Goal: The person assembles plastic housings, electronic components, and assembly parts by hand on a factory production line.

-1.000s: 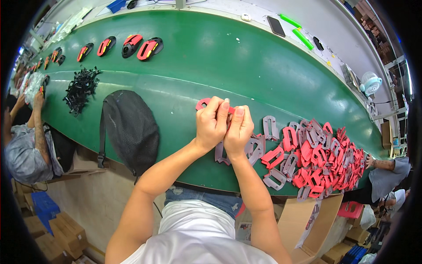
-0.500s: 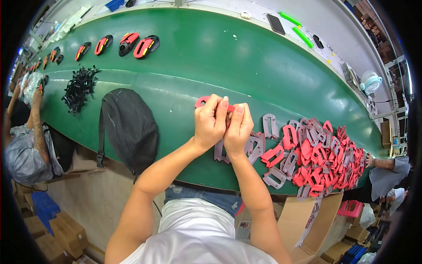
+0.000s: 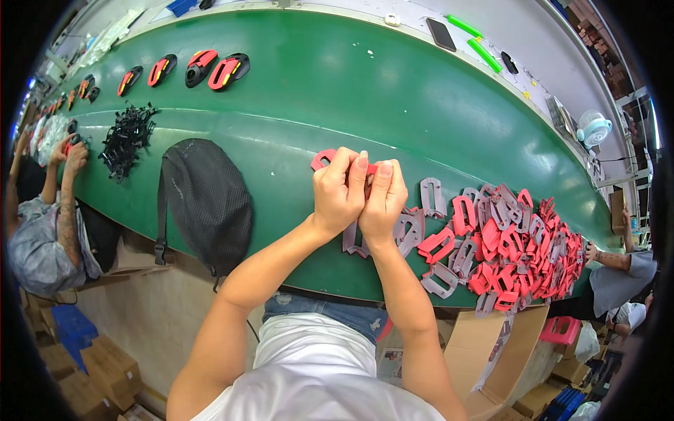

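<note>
Both hands are raised over the green table, fingertips together around one flat red plastic piece. My left hand pinches this red plastic piece, whose rounded, slotted end sticks out to the left. My right hand has its thumb and fingers closed on the other end; most of the piece is hidden by my fingers. Behind and below my right hand lie a few grey-purple slotted frames. Further right spreads a heap of similar red and grey slotted pieces.
A black mesh bag lies left of my arms, with a pile of small black parts beyond it. Black-and-red assemblies line the far strip. An open cardboard box stands below the heap. Co-workers sit at both sides.
The black-and-red assemblies and white specks on the far strip have shifted slightly left. My hands keep the red piece in nearly the same spot. The left co-worker's hands have moved.
</note>
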Available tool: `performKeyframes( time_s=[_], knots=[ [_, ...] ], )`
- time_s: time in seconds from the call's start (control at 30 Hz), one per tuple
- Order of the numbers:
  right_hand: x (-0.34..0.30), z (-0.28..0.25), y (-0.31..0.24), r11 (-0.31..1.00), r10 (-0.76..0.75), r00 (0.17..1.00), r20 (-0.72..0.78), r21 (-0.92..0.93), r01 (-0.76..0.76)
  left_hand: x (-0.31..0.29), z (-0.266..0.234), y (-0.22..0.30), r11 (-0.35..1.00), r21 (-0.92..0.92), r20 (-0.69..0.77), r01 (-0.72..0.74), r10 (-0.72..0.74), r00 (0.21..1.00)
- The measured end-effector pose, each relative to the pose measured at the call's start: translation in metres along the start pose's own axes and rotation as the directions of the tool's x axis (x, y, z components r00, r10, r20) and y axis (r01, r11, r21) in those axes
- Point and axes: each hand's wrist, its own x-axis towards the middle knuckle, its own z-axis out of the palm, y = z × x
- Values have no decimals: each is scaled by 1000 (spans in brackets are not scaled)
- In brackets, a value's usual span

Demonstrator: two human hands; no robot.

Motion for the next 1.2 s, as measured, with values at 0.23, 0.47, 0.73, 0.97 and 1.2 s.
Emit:
performKeyframes(
  time_s=[0.23, 0.47, 0.73, 0.97, 1.2],
  knots=[
    [-1, 1, 2, 998, -25, 1000, -12, 63, 26, -2, 0, -7, 974, -153, 32, 167, -164, 986],
    [-1, -1, 1, 998, -5, 1000, 4, 57, 4, -1, -2, -2, 990, -87, 48, 109, -105, 993],
    [5, 0, 11, 998, 42, 999, 27, -51, -41, -1, 2, -7, 995, 74, 6, -67, 67, 998],
    [2, -3, 3, 997, 59, 998, -13, 40, -59, -3, 3, -9, 996, -54, 18, 69, -68, 998],
    [3, -4, 2, 1000, 4, 1000, -16, -2, -4, 1, 3, -3, 997, 23, 61, 68, -70, 996]
  ],
)
